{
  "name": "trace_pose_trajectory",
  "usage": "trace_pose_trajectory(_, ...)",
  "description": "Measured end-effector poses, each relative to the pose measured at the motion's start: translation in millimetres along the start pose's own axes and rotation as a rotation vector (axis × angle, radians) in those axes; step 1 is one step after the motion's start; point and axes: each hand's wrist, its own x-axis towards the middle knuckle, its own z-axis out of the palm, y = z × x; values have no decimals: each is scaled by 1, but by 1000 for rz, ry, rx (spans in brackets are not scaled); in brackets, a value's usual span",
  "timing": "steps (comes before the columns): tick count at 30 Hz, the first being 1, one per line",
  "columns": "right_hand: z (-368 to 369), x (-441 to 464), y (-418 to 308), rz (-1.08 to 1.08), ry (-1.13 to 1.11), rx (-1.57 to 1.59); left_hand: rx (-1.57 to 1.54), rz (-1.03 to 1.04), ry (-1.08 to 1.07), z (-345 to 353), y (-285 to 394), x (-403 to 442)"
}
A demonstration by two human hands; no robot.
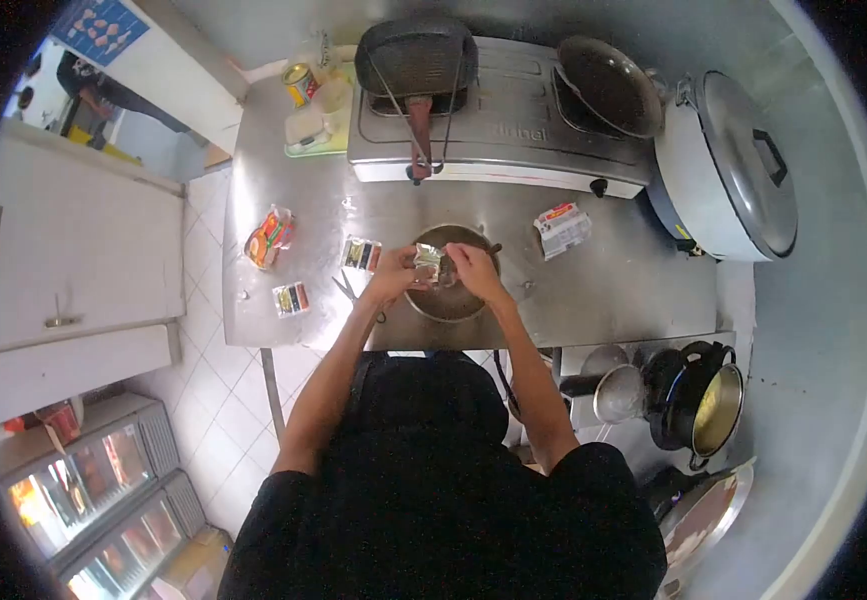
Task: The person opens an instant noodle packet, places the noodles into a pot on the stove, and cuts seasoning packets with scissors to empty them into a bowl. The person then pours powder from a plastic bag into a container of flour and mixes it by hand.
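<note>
A small shiny packet (428,262) is held over a round metal pan (448,308) near the front edge of the steel table. My left hand (396,276) grips the packet's left side. At its right side, my right hand (471,268) has its fingers pinched together. Just left of my left hand lies a flat seasoning sachet (361,253), with scissors (346,286) below it. Another sachet (291,299) rests farther left, below a red and orange food package (269,238). To the right of the pan is an opened white and red wrapper (561,230).
Behind the pan stands a two-burner stove (513,150) with a square grill pan (415,60) and a round frying pan (608,87). A large lidded pot (728,165) is at the right. A can (299,84) sits at the back left. Pots (718,410) fill a lower shelf.
</note>
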Motion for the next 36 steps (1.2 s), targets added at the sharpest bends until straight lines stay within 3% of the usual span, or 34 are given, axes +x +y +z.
trace_pose_trajectory(4,2,-1,-7,-140,17,280,-63,-1,50,-1,-3,-1)
trace_pose_trajectory(6,-5,1,-11,-424,76,-207,-5,-16,64,-3,-4,-4)
trace_pose_trajectory(7,-4,2,-7,-423,74,-204,53,-27,68,-1,-2,-6)
trace_pose_trajectory(9,0,4,-1,-499,350,-479,51,-25,78,3,1,-9)
trace_pose_trajectory(10,2,5,1,-503,349,-475,48,-18,90,3,2,-10)
trace_pose_trajectory(13,5,2,4,-348,242,-212,-2,-1,105,2,3,-7)
trace_pose_trajectory(15,-1,2,1,231,-103,372,-27,-2,81,0,2,-2)
trace_pose_trajectory(16,-5,0,-4,230,-103,371,-53,-7,59,0,0,0)
trace_pose_trajectory(18,-10,-2,-15,-33,-129,138,-60,-22,114,2,-7,2)
trace_pose_trajectory(19,-8,-1,-8,-31,-128,141,-67,-40,168,5,-5,0)
trace_pose_trajectory(20,-7,3,-1,-251,61,-102,-65,-41,166,6,-3,-2)
trace_pose_trajectory(21,-7,5,6,-467,253,-347,-5,-19,130,7,0,-4)
trace_pose_trajectory(23,-9,5,14,-397,230,-373,56,8,95,7,2,-2)
trace_pose_trajectory(25,-9,3,15,-340,184,-391,380,51,86,4,-2,0)
trace_pose_trajectory(26,-11,-3,8,-325,165,-339,479,155,202,7,-7,2)
trace_pose_trajectory(28,-16,-3,-11,-362,115,-278,1049,597,305,9,-11,6)
trace_pose_trajectory(30,-19,-5,-26,-225,170,-279,1089,327,265,19,-7,14)
trace_pose_trajectory(31,-19,-7,-36,-264,135,-269,1018,363,306,27,-4,9)
trace_pose_trajectory(32,-20,-9,-45,-305,81,-266,1204,337,271,27,-6,13)
trace_pose_trajectory(34,-22,-10,-45,-354,23,-260,1287,350,299,30,-14,22)
trace_pose_trajectory(36,-20,-4,-29,-446,110,-330,1377,379,291,32,-13,24)
